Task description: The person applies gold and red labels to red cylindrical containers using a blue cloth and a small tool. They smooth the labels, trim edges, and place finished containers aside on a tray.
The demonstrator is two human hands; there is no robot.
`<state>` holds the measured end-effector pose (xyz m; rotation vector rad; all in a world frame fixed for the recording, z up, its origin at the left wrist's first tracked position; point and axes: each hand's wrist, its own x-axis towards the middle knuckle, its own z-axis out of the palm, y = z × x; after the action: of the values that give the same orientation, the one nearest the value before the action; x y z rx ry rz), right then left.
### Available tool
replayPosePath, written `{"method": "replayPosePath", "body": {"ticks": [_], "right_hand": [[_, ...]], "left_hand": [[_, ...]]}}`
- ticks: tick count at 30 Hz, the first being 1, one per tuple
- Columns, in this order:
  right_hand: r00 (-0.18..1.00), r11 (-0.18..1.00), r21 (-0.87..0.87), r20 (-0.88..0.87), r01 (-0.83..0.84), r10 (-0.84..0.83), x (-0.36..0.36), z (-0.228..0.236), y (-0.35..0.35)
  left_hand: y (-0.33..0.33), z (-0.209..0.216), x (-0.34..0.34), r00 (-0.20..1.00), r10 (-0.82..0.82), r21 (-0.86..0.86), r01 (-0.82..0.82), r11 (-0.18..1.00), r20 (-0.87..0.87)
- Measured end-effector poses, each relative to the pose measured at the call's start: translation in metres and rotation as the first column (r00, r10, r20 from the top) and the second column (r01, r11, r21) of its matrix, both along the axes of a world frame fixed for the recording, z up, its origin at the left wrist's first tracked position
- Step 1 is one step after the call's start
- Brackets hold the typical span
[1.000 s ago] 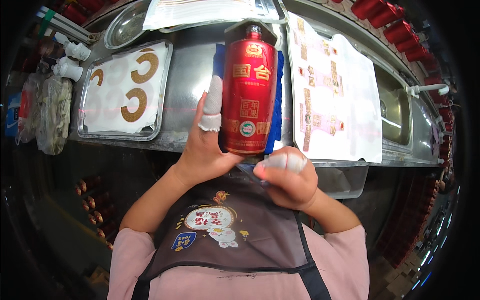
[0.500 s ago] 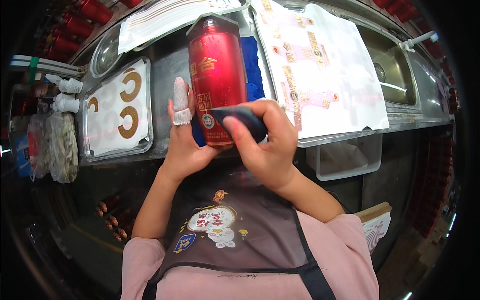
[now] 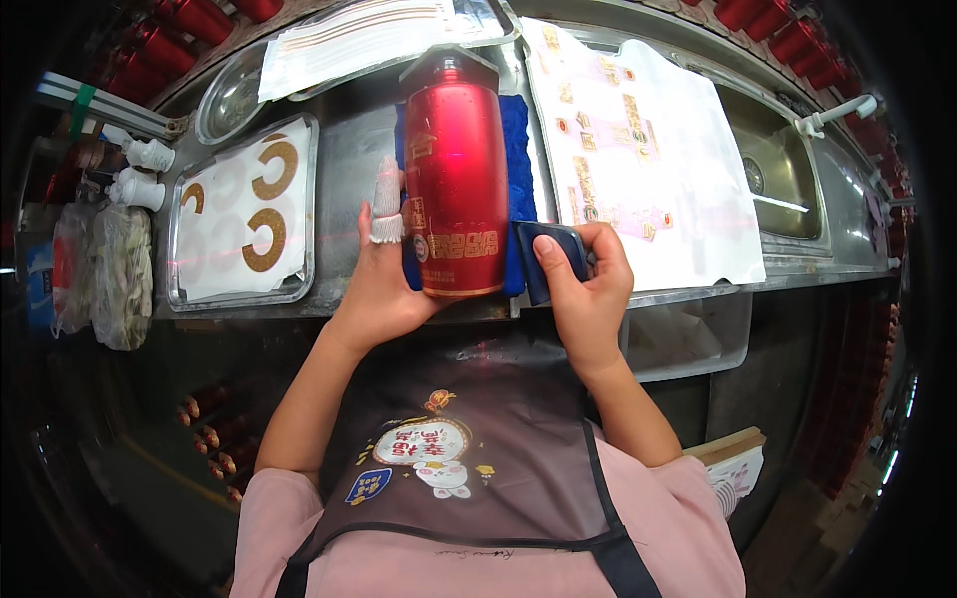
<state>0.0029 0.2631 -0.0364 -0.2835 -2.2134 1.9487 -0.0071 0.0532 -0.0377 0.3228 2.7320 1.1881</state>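
A glossy red bottle with gold lettering and a dark angular top lies on a blue cloth, its base toward me. My left hand steadies it, fingers along its left side and thumb by the base. White knitted covers are on one or more of that hand's fingers. To the right of the bottle, my right hand pinches a flat dark blue scraper between thumb and fingers. The scraper's edge is near the bottle's lower right side; whether they touch I cannot tell.
At left, a metal tray holds a white sheet with gold C-shaped decals. White decal sheets cover the right, before a sink. Behind are a metal bowl and striped sheets. A plastic bin is below the edge.
My right hand has moved from across the bottle's lower front to its right side, with the scraper. The bottle has turned, so its lettering shows farther left and a gold band appears.
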Motion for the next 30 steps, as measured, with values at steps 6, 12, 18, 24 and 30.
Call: {"method": "replayPosePath", "body": {"ticks": [6, 12, 18, 24, 30], "right_hand": [[0.982, 0.987, 0.119, -0.138, -0.113, 0.129, -0.014, 0.014, -0.003], [0.988, 0.989, 0.037, -0.058, -0.140, 0.142, -0.019, 0.008, 0.002], [0.864, 0.891, 0.449, -0.472, 0.063, 0.177, -0.003, -0.008, -0.017], [0.649, 0.848, 0.512, -0.601, -0.136, 0.467, 0.003, 0.006, -0.043], [0.935, 0.975, 0.223, -0.348, 0.016, 0.064, 0.007, 0.008, -0.016]], "left_hand": [[0.005, 0.002, 0.001, 0.971, -0.029, 0.019, 0.034, 0.999, -0.237], [0.008, 0.013, 0.019, 0.927, 0.066, -0.013, -0.076, 0.997, -0.370], [0.010, 0.008, 0.013, 0.860, -0.032, -0.053, 0.006, 0.999, -0.509], [0.008, -0.012, 0.011, 0.815, 0.036, 0.055, -0.005, 0.998, -0.578], [0.016, -0.003, 0.039, 0.875, 0.116, 0.092, -0.082, 0.992, -0.470]]}}
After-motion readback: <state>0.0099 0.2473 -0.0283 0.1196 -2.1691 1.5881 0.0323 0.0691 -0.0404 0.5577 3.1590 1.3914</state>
